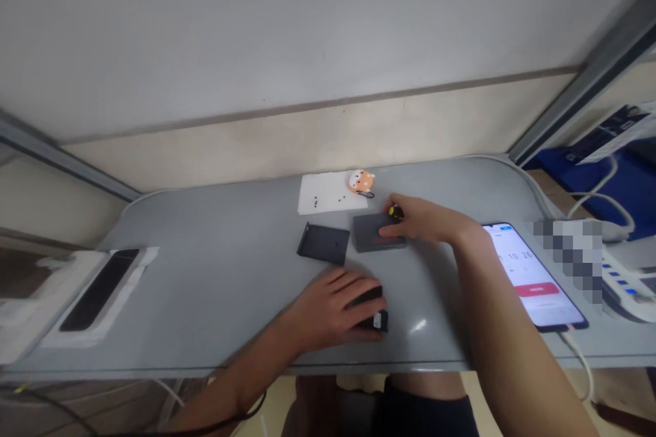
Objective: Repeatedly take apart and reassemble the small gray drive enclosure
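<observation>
My left hand (341,306) is curled over a small black block-shaped part (365,299) with a white label, near the table's front edge. The fingers wrap its left side and top. Farther back, my right hand (417,217) is closed round a small yellow-and-black tool (393,211), most of it hidden by the fingers. The thumb of that hand rests on a dark grey box (366,232). To the box's left lies a flat black cover (324,244) with a raised edge. Behind them, several tiny dark screws (316,202) lie on a white paper sheet (331,203).
An orange-and-white animal-faced case (361,181) sits on the paper's right corner. On the right lies a lit phone (527,273) with a cable, beside a white power strip (628,287). A black phone-shaped slab (100,290) is at the left. A wall borders the table's back.
</observation>
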Action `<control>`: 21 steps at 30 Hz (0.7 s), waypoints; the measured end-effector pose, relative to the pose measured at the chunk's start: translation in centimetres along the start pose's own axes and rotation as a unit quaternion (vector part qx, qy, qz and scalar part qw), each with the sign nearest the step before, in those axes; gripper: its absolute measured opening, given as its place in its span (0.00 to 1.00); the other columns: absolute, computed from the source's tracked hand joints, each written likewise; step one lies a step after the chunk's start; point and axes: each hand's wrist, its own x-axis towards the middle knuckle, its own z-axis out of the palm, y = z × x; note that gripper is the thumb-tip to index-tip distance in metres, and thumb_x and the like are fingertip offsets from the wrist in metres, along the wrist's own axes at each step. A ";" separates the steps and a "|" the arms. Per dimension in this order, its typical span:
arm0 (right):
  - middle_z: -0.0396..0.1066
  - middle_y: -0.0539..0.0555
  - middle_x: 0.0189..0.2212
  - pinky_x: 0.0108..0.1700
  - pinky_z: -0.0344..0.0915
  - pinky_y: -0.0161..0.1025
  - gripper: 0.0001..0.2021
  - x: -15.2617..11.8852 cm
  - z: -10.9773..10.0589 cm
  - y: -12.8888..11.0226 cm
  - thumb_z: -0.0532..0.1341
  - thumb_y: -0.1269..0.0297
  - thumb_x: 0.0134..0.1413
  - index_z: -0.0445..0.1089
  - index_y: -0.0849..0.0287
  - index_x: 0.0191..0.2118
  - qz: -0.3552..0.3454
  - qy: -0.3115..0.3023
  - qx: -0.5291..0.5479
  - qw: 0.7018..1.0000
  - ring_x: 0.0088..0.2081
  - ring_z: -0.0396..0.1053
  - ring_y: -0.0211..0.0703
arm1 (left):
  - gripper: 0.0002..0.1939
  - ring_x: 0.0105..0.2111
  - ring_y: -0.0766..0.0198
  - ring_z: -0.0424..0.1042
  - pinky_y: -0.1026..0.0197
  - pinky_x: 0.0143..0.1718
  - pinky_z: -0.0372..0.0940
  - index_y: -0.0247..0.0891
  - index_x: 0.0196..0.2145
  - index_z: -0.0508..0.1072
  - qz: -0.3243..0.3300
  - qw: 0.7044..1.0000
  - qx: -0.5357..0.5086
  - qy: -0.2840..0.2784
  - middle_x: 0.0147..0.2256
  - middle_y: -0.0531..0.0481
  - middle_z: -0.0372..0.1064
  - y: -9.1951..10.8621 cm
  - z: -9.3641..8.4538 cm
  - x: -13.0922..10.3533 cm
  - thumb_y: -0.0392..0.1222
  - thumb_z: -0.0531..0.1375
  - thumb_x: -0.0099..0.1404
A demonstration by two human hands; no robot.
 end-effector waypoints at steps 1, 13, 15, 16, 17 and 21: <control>0.78 0.53 0.34 0.34 0.64 0.42 0.17 0.0 0.1 -0.1 0.69 0.53 0.56 0.69 0.53 0.47 0.001 -0.001 0.000 1.000 0.34 0.72 0.48 | 0.22 0.53 0.54 0.77 0.52 0.55 0.71 0.44 0.55 0.78 -0.006 1.000 -0.005 -0.003 0.54 0.43 0.79 0.0 -0.1 -0.3 0.60 0.65 0.72; 0.80 0.55 0.38 0.38 0.67 0.43 0.18 0.5 0.6 -0.1 0.68 0.47 0.58 0.70 0.53 0.45 -0.021 0.024 -0.019 0.999 0.37 0.74 0.50 | 0.13 0.60 0.50 0.75 0.42 0.63 0.65 0.44 0.51 0.81 -0.247 0.969 0.028 0.010 0.61 0.41 0.75 -9.3 -2.7 -5.8 0.47 0.61 0.75; 0.80 0.54 0.38 0.38 0.67 0.42 0.18 0.7 0.7 -0.2 0.68 0.47 0.58 0.71 0.52 0.46 -0.035 0.031 -0.013 0.999 0.37 0.74 0.49 | 0.14 0.59 0.50 0.75 0.43 0.63 0.67 0.44 0.52 0.80 -0.265 0.964 0.021 0.028 0.61 0.41 0.75 -9.6 -2.4 -6.2 0.49 0.63 0.73; 0.80 0.53 0.39 0.38 0.67 0.42 0.17 0.7 0.7 -0.2 0.68 0.47 0.58 0.71 0.52 0.46 -0.041 0.031 -0.009 0.999 0.38 0.74 0.49 | 0.14 0.60 0.50 0.75 0.43 0.63 0.67 0.44 0.52 0.80 -0.272 0.961 0.018 0.036 0.61 0.41 0.75 -9.6 -2.2 -6.3 0.49 0.63 0.73; 0.80 0.53 0.39 0.39 0.67 0.42 0.17 0.8 0.7 -0.2 0.68 0.47 0.58 0.72 0.52 0.46 -0.045 0.031 -0.006 0.998 0.38 0.75 0.49 | 0.14 0.60 0.50 0.74 0.43 0.64 0.67 0.44 0.52 0.81 -0.276 0.960 0.016 0.043 0.61 0.41 0.74 -9.5 -2.1 -6.3 0.49 0.62 0.74; 0.80 0.54 0.37 0.39 0.66 0.43 0.17 0.6 0.6 -0.4 0.68 0.48 0.58 0.73 0.52 0.45 -0.030 0.042 -0.025 0.998 0.37 0.74 0.49 | 0.13 0.61 0.50 0.74 0.41 0.63 0.68 0.45 0.51 0.81 -0.264 0.963 -0.003 0.046 0.66 0.43 0.71 -9.4 -2.1 -6.5 0.47 0.59 0.76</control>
